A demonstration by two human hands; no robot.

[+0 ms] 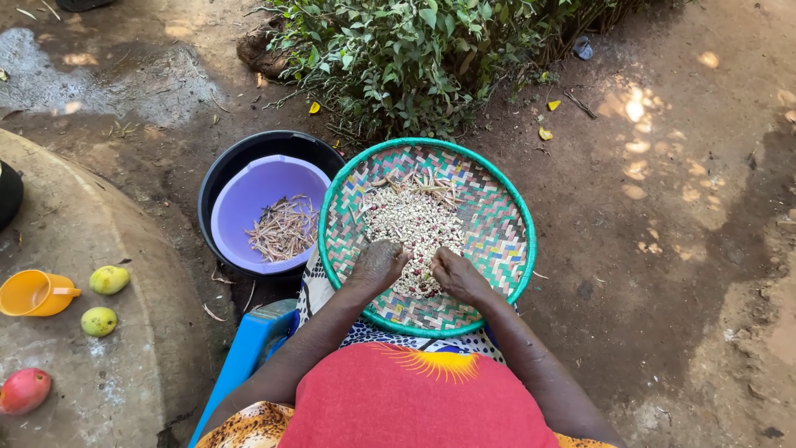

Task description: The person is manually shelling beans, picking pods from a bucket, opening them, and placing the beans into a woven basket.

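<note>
Both the left hand (377,265) and right hand (454,274) lay curled, fingers closed, on the beans (414,220) at centre frame in the woven tray (497,224); light, spread strokes would probably sort best.

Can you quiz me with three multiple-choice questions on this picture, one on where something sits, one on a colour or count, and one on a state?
1. Where does the woven tray rest?
A. on the person's lap
B. on the concrete slab
C. inside the black tub

2. What colour is the basin that holds the empty pods?
A. orange
B. purple
C. green

3. How are the left hand and right hand placed?
A. both raised off the tray
B. one holding the orange cup
C. both down in the pile of beans

Answers:
1 A, the tray lies over the knees, in front of the red top.
2 B, the basin is purple and sits inside a black tub.
3 C, both hands rest on the beans, side by side at the tray's near part.
</note>
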